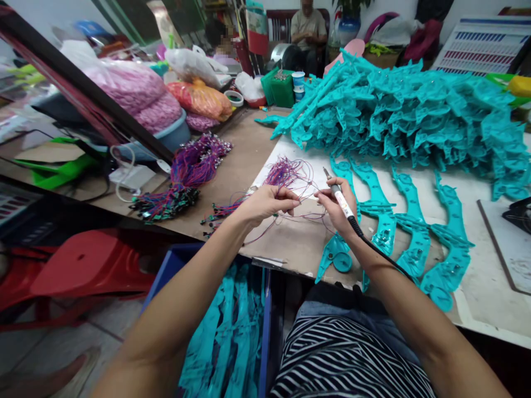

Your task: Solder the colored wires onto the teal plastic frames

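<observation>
My left hand (271,203) pinches a thin wire between thumb and forefinger, over the front of the table. Close by on the right, my right hand (341,207) is closed round a soldering iron (343,203) with a white handle, its metal tip pointing up and away. The thumb and forefinger of that hand also meet near the thin wires. A tangle of purple and red wires (284,172) lies just beyond my hands. Right of my right hand, several turquoise plastic gun-shaped shells (375,190) lie in a row.
A large heap of turquoise shells (398,110) covers the back right. Wire bundles (193,160) lie at the left, before a blue basin (178,130). Below the table edge stands a blue crate (267,331) of shells, beside a red stool (87,260). A person (307,27) sits behind.
</observation>
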`<state>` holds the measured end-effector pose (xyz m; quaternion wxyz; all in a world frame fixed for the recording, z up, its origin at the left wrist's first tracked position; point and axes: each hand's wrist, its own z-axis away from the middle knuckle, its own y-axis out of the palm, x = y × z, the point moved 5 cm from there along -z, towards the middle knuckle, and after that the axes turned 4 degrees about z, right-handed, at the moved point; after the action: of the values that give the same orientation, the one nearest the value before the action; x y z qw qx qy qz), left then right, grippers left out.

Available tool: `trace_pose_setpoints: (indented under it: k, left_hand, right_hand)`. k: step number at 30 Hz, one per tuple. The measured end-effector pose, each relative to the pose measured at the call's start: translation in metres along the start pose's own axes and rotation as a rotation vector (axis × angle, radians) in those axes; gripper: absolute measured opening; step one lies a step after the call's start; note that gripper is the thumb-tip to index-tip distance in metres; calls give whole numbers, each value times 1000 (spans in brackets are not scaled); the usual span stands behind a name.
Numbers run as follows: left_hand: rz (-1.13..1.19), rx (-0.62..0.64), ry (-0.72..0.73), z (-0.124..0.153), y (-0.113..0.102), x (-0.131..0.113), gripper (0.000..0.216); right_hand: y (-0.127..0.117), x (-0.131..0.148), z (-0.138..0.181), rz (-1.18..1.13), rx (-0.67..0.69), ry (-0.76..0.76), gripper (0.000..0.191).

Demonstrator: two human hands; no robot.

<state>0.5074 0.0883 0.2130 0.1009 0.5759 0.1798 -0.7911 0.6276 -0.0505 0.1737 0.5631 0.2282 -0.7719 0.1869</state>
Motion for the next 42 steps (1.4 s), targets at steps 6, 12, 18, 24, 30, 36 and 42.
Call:
trace_pose_setpoints:
  k: [6, 12, 18, 24, 30, 36, 42]
  left_hand:
    - [-559, -481, 194, -7, -48, -18, 6]
    - [-635, -590, 222, -6, -79, -64, 12]
    - [-265, -281, 139, 19, -78, -120, 31]
    - [123, -375, 191, 18, -73, -119, 33]
    - [122, -252, 241, 18, -57, -127, 31]
    - [146, -198, 322, 18, -53, -145, 25]
    - [86, -174, 331, 19, -53, -152, 20]
  right_hand:
    - [-12, 14, -7, -28, -122, -45, 36]
    - [-4, 23, -23, 15, 8, -110, 38]
    - [6, 11, -35, 158, 107, -137, 35]
    - [8, 6, -37, 90, 79, -84, 39]
    - [18, -2, -32, -44, 151, -29, 44]
    - [35, -1, -27, -195, 209, -5, 44]
    - [40, 5, -26, -178, 170, -24, 45]
